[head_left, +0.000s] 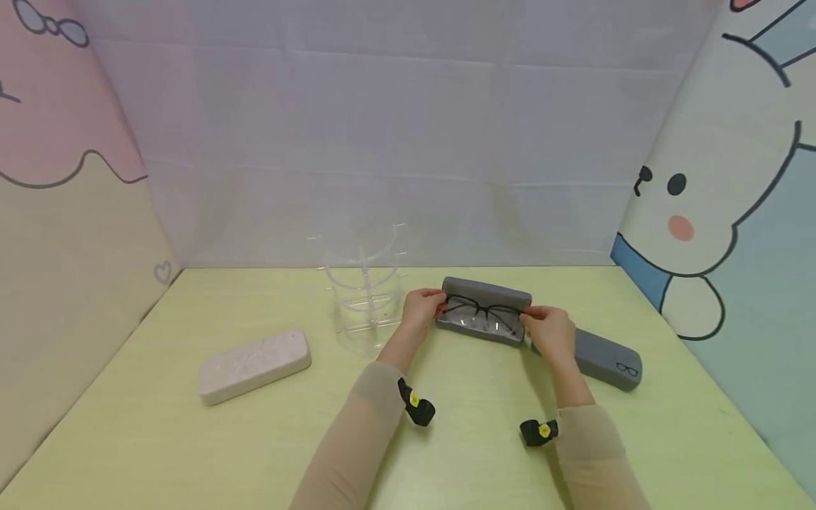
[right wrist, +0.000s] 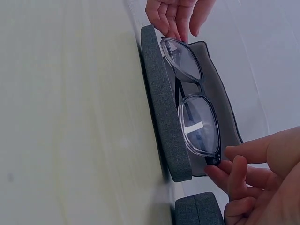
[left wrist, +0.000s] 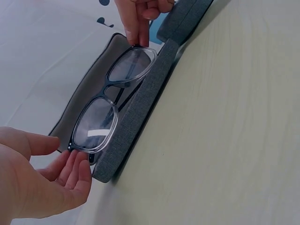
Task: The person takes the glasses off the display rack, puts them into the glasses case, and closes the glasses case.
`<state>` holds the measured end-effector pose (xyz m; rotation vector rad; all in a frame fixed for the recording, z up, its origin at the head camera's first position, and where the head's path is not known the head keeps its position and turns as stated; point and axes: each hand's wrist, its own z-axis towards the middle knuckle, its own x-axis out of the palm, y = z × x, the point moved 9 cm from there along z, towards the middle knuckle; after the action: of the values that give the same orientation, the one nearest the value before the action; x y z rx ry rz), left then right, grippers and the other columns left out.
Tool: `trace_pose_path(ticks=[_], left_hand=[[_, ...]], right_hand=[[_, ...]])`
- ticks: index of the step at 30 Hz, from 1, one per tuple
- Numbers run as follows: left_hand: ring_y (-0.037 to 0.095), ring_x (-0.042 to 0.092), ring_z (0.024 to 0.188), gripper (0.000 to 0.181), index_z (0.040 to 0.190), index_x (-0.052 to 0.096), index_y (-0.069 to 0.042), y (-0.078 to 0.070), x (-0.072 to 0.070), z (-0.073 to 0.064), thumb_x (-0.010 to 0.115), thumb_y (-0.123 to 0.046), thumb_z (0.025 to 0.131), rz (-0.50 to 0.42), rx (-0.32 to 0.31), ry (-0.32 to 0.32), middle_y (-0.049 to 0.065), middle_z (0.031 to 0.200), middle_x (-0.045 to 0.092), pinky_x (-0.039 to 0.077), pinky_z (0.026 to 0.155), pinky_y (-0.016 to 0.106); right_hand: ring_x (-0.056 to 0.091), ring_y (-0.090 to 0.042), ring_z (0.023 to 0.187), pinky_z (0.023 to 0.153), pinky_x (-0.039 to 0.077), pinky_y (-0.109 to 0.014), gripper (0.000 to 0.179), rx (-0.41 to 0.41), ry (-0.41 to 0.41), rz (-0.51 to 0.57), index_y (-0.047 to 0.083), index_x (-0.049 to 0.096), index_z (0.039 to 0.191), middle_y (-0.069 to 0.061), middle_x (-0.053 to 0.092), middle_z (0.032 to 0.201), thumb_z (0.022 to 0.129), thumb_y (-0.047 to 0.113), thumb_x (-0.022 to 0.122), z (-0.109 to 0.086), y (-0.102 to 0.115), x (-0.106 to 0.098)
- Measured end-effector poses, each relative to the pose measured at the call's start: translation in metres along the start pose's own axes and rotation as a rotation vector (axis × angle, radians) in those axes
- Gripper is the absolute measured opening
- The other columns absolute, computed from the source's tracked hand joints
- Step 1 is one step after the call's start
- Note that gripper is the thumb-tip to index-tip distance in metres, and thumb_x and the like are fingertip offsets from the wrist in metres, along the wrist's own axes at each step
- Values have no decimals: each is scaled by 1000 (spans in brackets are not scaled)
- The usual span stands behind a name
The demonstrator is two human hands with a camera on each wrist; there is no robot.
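A pair of black-framed eyeglasses (head_left: pixel 487 309) with clear lower rims is at an open grey glasses case (head_left: pixel 479 334), its arms folded behind the lenses. My left hand (head_left: pixel 421 309) holds the left corner of the frame; in the left wrist view the fingers (left wrist: pixel 77 164) curl at that corner and the thumb lies a little apart. At the opposite corner, my right hand (right wrist: pixel 262 176) pinches the frame between thumb and fingers. Whether the eyeglasses touch the case's lining cannot be told.
Beside the right hand lies a closed grey case (head_left: pixel 608 360) with a glasses drawing. A pale, closed case (head_left: pixel 255 365) rests on the left of the table. Behind the left hand stands a clear tiered display rack (head_left: pixel 366 301). A white sheet (head_left: pixel 408 142) hangs along the back.
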<state>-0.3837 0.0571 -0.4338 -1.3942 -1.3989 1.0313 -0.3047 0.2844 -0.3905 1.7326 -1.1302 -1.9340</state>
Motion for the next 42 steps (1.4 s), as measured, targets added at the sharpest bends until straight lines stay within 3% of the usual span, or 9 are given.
trace_pose_path(ticks=[7,11,17,19,22,26,31,36,42], left_hand=[[26,56,86,26,103,58,4,2,3,0,55,-8,81,79,0,27,12,91,59,47,70,28],[25,56,88,27,104,57,5,2,4,0,54,-8,81,101,-19,42,14,94,58,47,73,29],[26,55,89,36,112,51,3,-12,1,-1,55,-13,80,170,21,-1,14,101,55,46,74,30],[26,55,90,42,118,46,-1,-18,3,-1,56,-18,80,188,44,-5,13,104,54,46,73,30],[25,54,92,44,121,45,-8,-26,9,0,55,-24,81,229,101,20,12,106,53,45,73,31],[20,54,87,31,110,57,-15,-34,13,1,54,-29,82,358,186,9,5,102,56,46,68,30],[14,56,72,19,90,64,-17,-39,10,1,56,-31,80,525,270,-98,0,85,61,45,57,24],[12,54,66,14,87,64,-16,-44,11,-1,58,-28,80,578,302,-106,-1,81,60,43,53,22],[12,54,66,13,87,63,-16,-45,11,-4,58,-26,80,589,317,-73,-1,82,61,43,53,22]], right_hand=[[57,-16,64,55,39,-26,33,-65,71,-58,-1,55,110,-13,63,80,86,18,42,2,5,7],[57,-22,71,60,40,-30,35,-63,91,-63,-2,55,111,-13,63,77,86,20,41,3,5,7],[60,-24,72,59,44,-33,39,-20,-23,-4,0,53,111,-17,62,91,87,28,43,3,2,-6],[61,-23,71,59,44,-33,41,-36,-53,12,3,47,117,-18,58,99,87,31,42,5,2,-8],[59,-26,81,66,44,-37,46,-111,-48,5,8,38,126,-18,54,108,88,33,41,6,7,-7],[54,-29,88,71,42,-41,40,-175,-69,-11,11,45,123,-16,56,105,89,32,40,7,11,-7],[56,-25,78,65,43,-38,39,-149,-167,-37,12,59,108,-10,63,93,86,41,44,6,7,-14],[55,-30,85,68,42,-41,48,-170,-153,-91,10,62,104,-10,63,93,82,50,44,5,9,-19],[55,-30,87,70,42,-41,43,-189,-103,-109,10,63,102,-9,63,94,82,46,48,5,11,-19]])
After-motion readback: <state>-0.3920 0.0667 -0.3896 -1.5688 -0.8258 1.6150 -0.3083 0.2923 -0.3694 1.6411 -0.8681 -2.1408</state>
